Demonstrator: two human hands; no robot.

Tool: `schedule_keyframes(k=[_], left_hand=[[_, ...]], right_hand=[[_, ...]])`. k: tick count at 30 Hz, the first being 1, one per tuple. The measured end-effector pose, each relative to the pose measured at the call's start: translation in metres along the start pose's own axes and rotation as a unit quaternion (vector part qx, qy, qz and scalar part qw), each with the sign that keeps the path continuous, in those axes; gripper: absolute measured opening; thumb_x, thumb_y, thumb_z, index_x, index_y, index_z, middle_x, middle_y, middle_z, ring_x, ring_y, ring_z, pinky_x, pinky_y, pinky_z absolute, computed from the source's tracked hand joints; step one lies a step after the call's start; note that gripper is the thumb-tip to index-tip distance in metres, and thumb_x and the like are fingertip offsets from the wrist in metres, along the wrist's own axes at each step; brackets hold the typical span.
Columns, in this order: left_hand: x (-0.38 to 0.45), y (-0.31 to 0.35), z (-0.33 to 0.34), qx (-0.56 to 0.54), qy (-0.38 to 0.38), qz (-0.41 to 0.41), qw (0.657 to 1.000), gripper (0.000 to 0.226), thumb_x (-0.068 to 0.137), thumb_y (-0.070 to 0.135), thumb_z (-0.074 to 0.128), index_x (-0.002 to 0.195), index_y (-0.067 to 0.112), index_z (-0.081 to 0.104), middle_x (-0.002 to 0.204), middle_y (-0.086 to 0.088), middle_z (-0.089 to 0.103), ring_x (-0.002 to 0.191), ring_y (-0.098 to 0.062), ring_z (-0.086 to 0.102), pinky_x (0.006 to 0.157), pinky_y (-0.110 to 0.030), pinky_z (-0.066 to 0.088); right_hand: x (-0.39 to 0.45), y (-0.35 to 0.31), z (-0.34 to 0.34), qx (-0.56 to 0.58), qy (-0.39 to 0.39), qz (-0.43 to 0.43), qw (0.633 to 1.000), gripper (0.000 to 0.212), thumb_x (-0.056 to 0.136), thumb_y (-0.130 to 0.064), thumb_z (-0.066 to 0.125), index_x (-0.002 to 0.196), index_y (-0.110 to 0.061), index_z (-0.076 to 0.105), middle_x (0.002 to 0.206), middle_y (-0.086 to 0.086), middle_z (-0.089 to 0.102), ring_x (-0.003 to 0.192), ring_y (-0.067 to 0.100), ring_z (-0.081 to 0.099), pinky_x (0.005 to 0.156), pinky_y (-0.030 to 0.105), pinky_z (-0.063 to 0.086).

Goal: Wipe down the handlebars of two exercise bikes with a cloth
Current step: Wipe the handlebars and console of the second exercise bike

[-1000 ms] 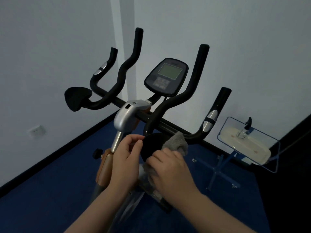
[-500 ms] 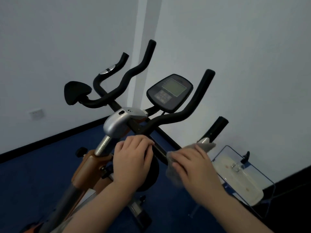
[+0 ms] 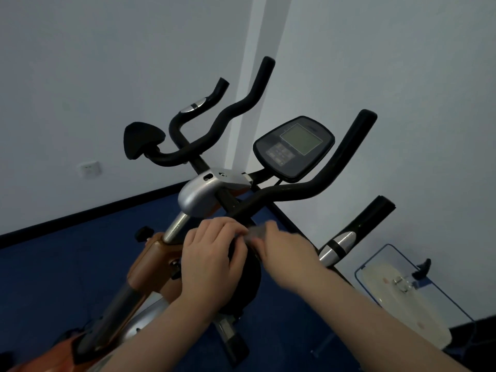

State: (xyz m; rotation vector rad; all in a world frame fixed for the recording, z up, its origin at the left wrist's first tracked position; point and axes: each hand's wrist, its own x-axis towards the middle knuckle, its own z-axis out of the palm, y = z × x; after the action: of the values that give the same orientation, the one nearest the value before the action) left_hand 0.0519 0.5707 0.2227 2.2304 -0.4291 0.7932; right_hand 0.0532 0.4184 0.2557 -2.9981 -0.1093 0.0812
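**Head view: wipe in progress on 1 bike, low on the bars**

Head view shows only 1 exercise bike [image 3: 171, 259] w/ orange frame, standing on blue floor [image 3: 53, 277] in a corner of pale walls. No 2nd bike in frame, so that half of the job can't be judged from here; likely not started or out of view.

Handlebars [image 3: 308, 189] are the black multi-grip set: two tall inner horns, two shorter outer grips w/ silver sensor bands, plus a dark pad at far left end. Console [image 3: 294, 149] sits between the horns, screen blank. A white tray-like stand w/ blue frame [image 3: 402, 288] is on the floor at right, apart from the bike.

Both hands meet low at the centre, where the right inner bar drops toward the stem. Left hand [image 3: 212, 261] is curled closed over a black round part just below the bar. Right hand [image 3: 284, 248] is blurred, closed on the grey cloth [image 3: 256, 233], which shows only as a small scrap between the two hands, pressed against the bar.

Progress, as a guess: early to mid on bike 1. Cloth is at the base section; upper horns, outer grips and left side all lie away from the cloth, and no visible sign says whether they're clean. Left to do: those, then bike 2.
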Motion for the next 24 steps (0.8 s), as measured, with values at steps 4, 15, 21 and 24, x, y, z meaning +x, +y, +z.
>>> schedule_keyframes(k=[4,15,21,24], left_hand=[[-0.001,0.001,0.001,0.001,0.002,0.002,1.000,0.012,0.085,0.021,0.053,0.089,0.025,0.064,0.093,0.011,0.062,0.087,-0.007,0.053,0.077,-0.021,0.033],[0.018,0.022,-0.008,-0.083,-0.074,-0.007,0.994,0.013,0.084,0.032,0.049,0.087,0.035,0.061,0.087,0.022,0.060,0.083,0.000,0.055,0.075,-0.033,0.044],[0.045,0.062,0.027,-0.158,-0.225,-0.012,0.961,0.012,0.091,0.019,0.057,0.095,0.028,0.063,0.092,0.018,0.060,0.088,0.001,0.058,0.072,-0.020,0.046],[0.042,0.053,0.032,-0.112,-0.251,-0.047,0.960,0.011,0.091,0.029,0.054,0.095,0.039,0.058,0.091,0.024,0.058,0.085,0.007,0.056,0.063,-0.009,0.036]], right_hand=[[0.024,-0.012,-0.003,0.066,-0.039,-0.019,0.997,0.041,0.100,-0.047,0.032,0.117,-0.011,0.040,0.096,0.009,0.060,0.081,0.028,0.059,0.061,0.035,0.038],[-0.073,0.098,-0.068,-0.113,0.041,-0.179,0.976,0.051,0.081,-0.012,0.061,0.127,-0.035,0.053,0.132,-0.018,0.052,0.133,0.005,0.037,0.118,0.037,0.014],[-0.068,0.053,-0.003,-0.055,0.230,0.012,0.971,0.032,0.097,-0.036,0.041,0.096,-0.018,0.067,0.110,-0.002,0.064,0.126,0.021,0.048,0.118,0.042,0.014],[-0.057,0.074,-0.011,-0.113,0.273,-0.057,0.954,0.024,0.096,-0.030,0.048,0.083,-0.017,0.064,0.089,-0.001,0.062,0.102,0.020,0.060,0.115,0.046,0.026]])
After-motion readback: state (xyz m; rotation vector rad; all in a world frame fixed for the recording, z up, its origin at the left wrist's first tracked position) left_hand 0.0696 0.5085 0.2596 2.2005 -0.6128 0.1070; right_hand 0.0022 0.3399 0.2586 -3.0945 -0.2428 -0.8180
